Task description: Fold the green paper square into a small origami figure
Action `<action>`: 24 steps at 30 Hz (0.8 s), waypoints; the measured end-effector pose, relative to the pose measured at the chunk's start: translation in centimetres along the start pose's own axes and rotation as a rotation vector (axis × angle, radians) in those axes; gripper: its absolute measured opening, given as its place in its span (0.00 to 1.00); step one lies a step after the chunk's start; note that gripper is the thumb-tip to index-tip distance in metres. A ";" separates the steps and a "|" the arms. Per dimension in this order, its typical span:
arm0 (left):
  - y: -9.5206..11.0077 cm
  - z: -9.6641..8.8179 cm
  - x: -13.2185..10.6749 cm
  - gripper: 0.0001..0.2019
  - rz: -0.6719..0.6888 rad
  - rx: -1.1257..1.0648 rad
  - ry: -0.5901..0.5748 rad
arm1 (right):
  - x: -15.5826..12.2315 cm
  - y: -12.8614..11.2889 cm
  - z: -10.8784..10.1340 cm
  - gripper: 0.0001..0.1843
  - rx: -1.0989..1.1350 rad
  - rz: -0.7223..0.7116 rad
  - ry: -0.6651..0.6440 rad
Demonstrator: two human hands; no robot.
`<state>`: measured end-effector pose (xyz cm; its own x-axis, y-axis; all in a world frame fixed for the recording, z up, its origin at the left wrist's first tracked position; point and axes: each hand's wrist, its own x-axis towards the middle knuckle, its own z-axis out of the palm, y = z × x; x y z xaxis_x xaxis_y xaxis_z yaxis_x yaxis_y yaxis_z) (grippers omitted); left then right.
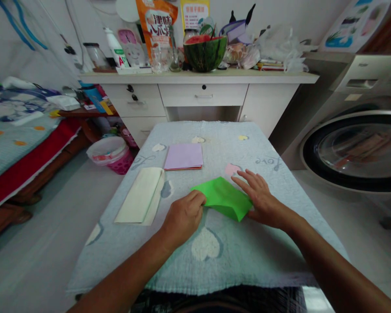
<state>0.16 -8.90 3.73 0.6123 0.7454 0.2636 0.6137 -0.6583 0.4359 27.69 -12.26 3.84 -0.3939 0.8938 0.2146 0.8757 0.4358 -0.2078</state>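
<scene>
Near: left hand (185, 215), pinched on left end of green paper (228, 198) | right hand (264, 199), fingers spread at right end | green paper, between hands over cloth (267, 261); probably light, flexible, crease-prone; best held by edges | far: purple paper (184, 155)

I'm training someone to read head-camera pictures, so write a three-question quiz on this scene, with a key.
1. True or false: the right hand, at the green paper, is clenched into a fist.
2. What does the left hand pinch? A) a spoon B) the green paper C) scissors
3. Fill in: from the wearer's view, the pale folded sheet lies to the ___ of the purple stack.

Key: 1. False; its fingers are extended. 2. B. 3. Left.
</scene>
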 end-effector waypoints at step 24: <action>-0.4 0.2 -1.6 0.05 0.581 0.407 0.044 | -0.5 -5.7 4.6 0.13 -0.128 -0.278 0.185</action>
<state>-0.99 -9.86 2.99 0.8817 0.2593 0.3941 0.3364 -0.9313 -0.1399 21.57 -14.70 0.59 -0.5749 0.7038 0.4173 0.7748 0.6322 0.0013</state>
